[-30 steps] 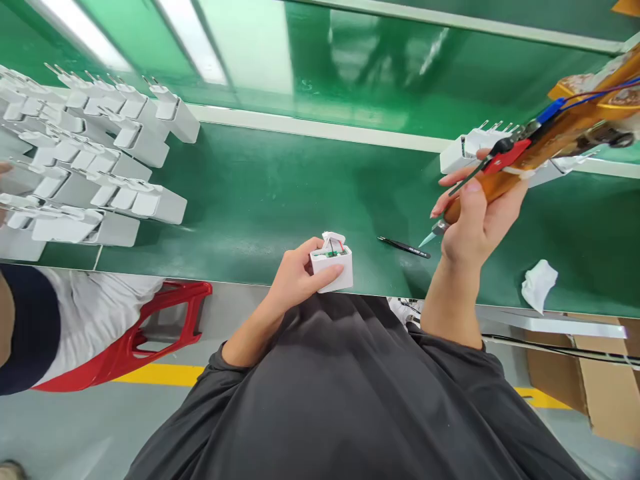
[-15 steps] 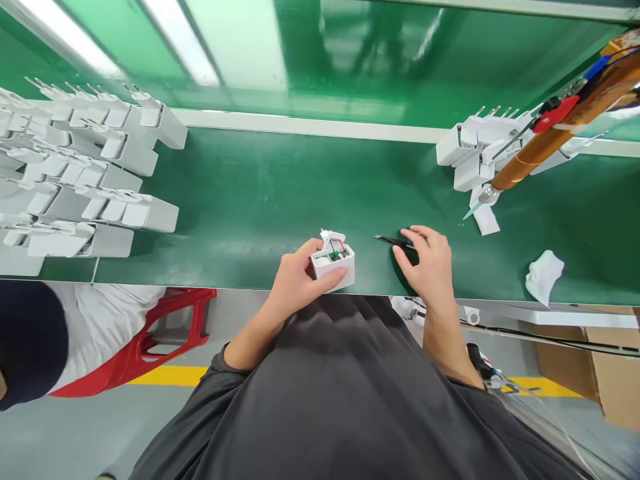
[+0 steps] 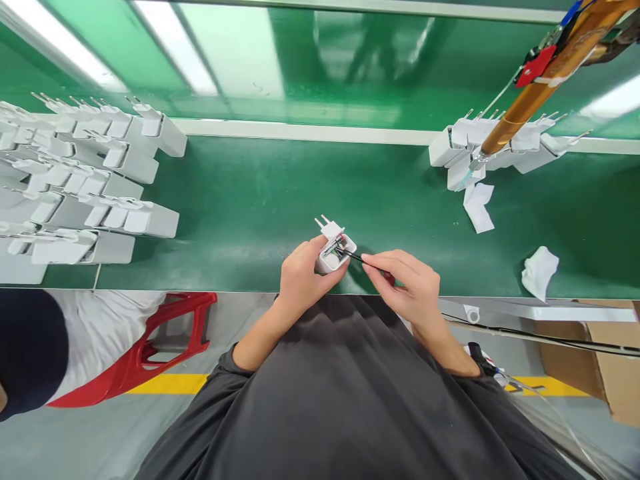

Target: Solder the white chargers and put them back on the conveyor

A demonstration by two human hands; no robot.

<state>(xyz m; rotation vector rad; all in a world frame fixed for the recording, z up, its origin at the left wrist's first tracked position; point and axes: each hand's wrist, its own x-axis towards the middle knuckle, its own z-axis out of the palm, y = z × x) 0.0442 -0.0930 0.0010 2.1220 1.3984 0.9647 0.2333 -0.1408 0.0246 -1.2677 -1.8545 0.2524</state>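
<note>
My left hand [image 3: 300,277] grips a small white charger housing [image 3: 334,251] at the near edge of the green belt [image 3: 250,200]. The housing is open, with wires and a circuit board showing inside and a two-pin plug cap tilted up at its back. My right hand [image 3: 407,287] pinches black tweezers [image 3: 353,256], and their tips reach into the open housing. Both hands are close together just above the belt's front edge.
Rows of white charger housings [image 3: 90,173] lie at the left. More of them [image 3: 480,150] are piled at the back right under a hanging orange-handled tool [image 3: 530,87]. A crumpled white cloth [image 3: 539,272] lies at the right. A red stool [image 3: 150,340] and another person's sleeve [image 3: 30,347] are at the lower left.
My right hand let go of the orange tool, which swung up and away. It picked the tweezers off the belt and brought them into the housing. My left hand tilted the housing.
</note>
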